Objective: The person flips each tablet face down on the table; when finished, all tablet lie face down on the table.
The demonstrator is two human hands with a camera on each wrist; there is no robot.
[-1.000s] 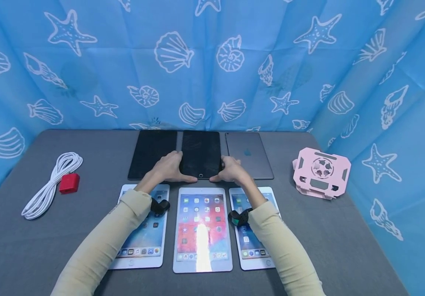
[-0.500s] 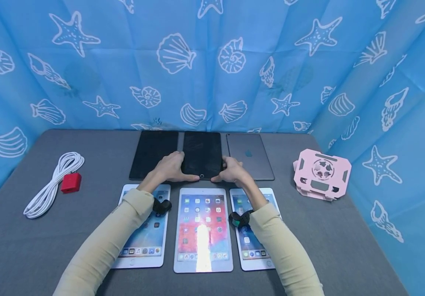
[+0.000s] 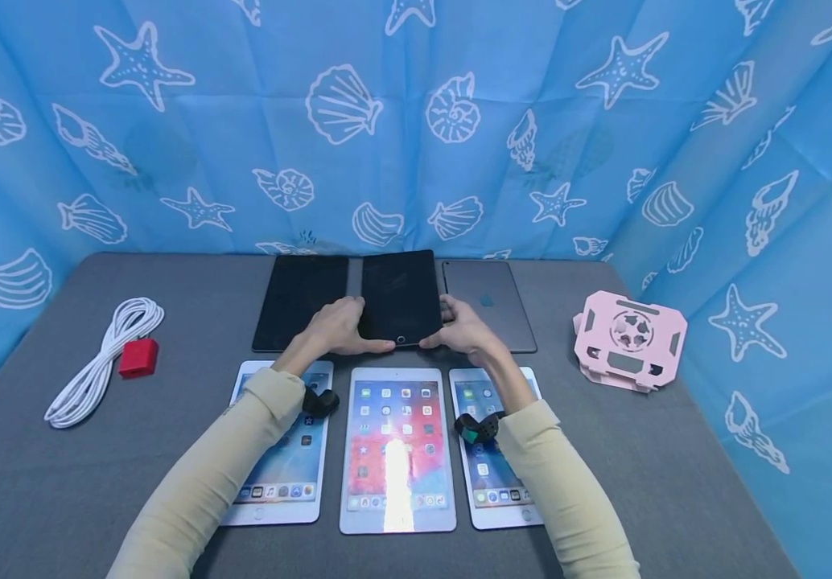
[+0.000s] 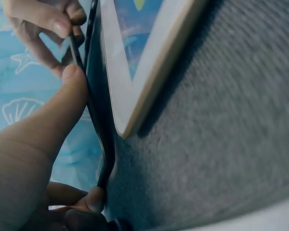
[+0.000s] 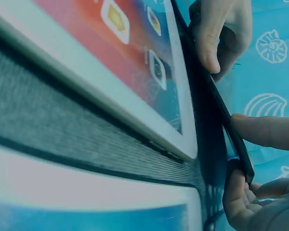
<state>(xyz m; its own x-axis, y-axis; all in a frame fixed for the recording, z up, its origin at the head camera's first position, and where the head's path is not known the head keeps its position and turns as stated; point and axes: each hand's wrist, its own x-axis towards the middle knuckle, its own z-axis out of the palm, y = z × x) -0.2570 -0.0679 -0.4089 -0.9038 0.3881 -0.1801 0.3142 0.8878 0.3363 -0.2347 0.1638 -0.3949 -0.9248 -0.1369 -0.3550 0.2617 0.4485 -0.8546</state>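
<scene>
- Left hand and right hand each clamp a lower corner of the middle black tablet: thumbs on the near bezel, fingers curled under the sides. Both have firm hold, nothing else in them.
- Two-handed grip at opposite corners likely keeps the slab level and stops it slipping; near edge looks raised off the worktop, the wrist views show the dark edge pinched between thumb and fingers with a gap beneath.
- Middle black tablet sits at 12 o'clock of the lit centre tablet, back row, between the left black tablet at its 9 o'clock and the grey tablet, lying back-up, at its 3 o'clock.
- Front row is three white tablets side by side: left white tablet and right white tablet flank the centre one, screens on, likely laid flat for easy reach.
- White cable coiled with a red block at 9 o'clock; pink stand at 3 o'clock, well apart from the tablets.
- Hidden: forearms cover parts of the left and right white tablets; fingers under the held tablet are unseen from the head view.
- Can't tell whether its far edge touches the worktop.
- Wrist views are dark, close, cropped; screen detail blurred. Glare strip washes out the centre screen.
</scene>
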